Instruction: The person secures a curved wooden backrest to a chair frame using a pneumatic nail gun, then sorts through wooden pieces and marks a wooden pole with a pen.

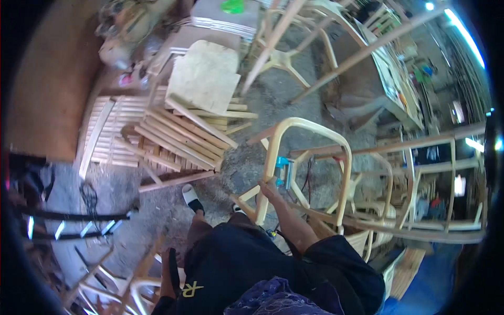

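My right hand (270, 190) is closed around the side of a bent, pale wooden chair frame (315, 126), which stands tilted in front of my right leg. Just past those fingers is a teal tool or clamp (284, 172); whether it touches the hand or the frame is unclear. My left hand (176, 261) hangs low at my left side, with a dark strip along the wrist. Its fingers are blurred and partly hidden. Beneath it lie pale wooden frame pieces (139, 289).
Stacked wooden slats (181, 137) lie ahead to the left, topped by a pale plywood panel (205, 76). More chair frames (278, 60) stand ahead, and a long wooden frame (420, 147) spans the right. A cable (89, 197) lies on the concrete floor (147, 215).
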`<state>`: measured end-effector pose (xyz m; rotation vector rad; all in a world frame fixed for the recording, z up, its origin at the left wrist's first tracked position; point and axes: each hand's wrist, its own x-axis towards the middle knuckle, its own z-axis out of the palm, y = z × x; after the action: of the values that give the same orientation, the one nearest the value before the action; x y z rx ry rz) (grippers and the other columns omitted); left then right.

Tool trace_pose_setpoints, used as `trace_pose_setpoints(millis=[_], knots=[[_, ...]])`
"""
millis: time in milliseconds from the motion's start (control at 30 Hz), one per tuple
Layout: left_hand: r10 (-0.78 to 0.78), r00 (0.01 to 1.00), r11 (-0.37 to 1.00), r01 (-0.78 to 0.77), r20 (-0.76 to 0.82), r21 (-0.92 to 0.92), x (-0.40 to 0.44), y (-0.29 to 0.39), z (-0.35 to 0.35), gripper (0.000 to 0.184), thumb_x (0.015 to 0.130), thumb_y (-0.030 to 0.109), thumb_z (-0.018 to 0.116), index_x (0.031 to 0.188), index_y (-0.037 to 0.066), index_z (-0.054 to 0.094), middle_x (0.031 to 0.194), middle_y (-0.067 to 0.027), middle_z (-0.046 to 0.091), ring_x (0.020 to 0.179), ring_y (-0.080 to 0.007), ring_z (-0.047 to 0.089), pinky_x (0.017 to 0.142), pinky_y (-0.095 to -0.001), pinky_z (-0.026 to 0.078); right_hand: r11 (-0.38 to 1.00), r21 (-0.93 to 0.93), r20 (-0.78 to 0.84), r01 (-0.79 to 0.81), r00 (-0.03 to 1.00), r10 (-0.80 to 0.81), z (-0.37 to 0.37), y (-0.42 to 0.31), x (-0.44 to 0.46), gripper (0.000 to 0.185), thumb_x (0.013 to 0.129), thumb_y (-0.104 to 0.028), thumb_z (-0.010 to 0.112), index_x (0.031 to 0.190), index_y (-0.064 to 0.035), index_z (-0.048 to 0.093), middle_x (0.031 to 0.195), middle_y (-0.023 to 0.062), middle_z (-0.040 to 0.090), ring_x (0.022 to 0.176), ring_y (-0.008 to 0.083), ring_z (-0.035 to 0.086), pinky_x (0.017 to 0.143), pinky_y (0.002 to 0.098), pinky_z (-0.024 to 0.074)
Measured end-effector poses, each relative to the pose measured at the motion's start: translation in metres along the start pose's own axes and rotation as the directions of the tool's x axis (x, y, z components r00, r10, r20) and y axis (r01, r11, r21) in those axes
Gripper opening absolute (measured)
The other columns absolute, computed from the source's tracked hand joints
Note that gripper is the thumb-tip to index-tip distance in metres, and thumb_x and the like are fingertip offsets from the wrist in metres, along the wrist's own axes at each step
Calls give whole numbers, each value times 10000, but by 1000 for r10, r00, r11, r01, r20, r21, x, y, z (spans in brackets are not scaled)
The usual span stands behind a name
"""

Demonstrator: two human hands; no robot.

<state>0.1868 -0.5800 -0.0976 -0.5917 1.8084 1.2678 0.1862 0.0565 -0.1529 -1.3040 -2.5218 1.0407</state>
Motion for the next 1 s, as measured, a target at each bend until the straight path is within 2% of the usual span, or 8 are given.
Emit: trace_pose_setpoints(millis=[133,200,600,700,800,833,900,1000], knots=[[121,990,968,-135,79,210,53,56,-54,324,927,283,743,1150,67,650,911,-65,651,833,-239,666,695,-397,559,938,-274,273,-215,917,290,-12,-9,1,843,903,-368,724,1399,79,209,1178,249,603,1057,355,650,904,467,539],[-152,986,983,159,71,-97,75,112,-61,347,925,296,759,1167,74,646,907,-59,644,837,-241,666,676,-385,556,908,-313,316,-280,871,377,-29,-42,-1,831,905,-383,707,1407,76,229,1190,267,604,1083,382,641,923,480,530],[88,979,995,-94,181,22,133,348,17,540,921,241,771,1381,79,539,1059,-87,688,886,-207,693,685,-359,592,852,-253,173,-459,845,506,-100,-178,-32,746,931,-453,569,1434,63,375,1205,354,646,1202,534,604,1015,561,483],[195,942,958,-123,273,-260,168,383,42,729,882,120,790,1501,88,406,1037,-84,694,918,-170,687,699,-327,599,892,200,205,-406,907,367,-84,-145,-26,719,843,-364,741,1387,18,471,1245,252,643,1154,393,643,956,496,519],[706,684,693,-721,185,20,133,464,79,765,876,117,779,1531,96,385,1036,-93,689,906,-173,677,758,-311,595,914,279,173,-295,951,255,-121,-170,-10,628,800,-271,848,1307,-9,586,1212,146,649,1114,245,622,908,395,523],[724,669,669,-740,169,65,85,517,95,757,884,121,767,1535,83,384,1063,-102,675,913,-174,672,778,-306,590,876,389,176,-285,956,233,-120,-156,11,714,825,-281,852,1396,-12,519,1285,153,621,1182,241,595,949,378,504],[801,576,577,-815,164,45,31,605,114,802,874,117,766,1557,45,353,1152,-119,643,952,-175,657,794,-314,587,879,424,-18,-219,968,250,-170,-169,45,319,898,-204,784,1125,-12,668,995,58,683,940,154,628,827,330,519],[971,229,239,-951,71,-198,-99,710,146,906,808,111,778,1591,40,327,1274,-102,621,984,-205,659,891,-339,553,712,607,-461,353,886,-47,-331,-297,39,52,997,-110,650,983,-61,640,904,54,704,875,136,665,825,291,530]])
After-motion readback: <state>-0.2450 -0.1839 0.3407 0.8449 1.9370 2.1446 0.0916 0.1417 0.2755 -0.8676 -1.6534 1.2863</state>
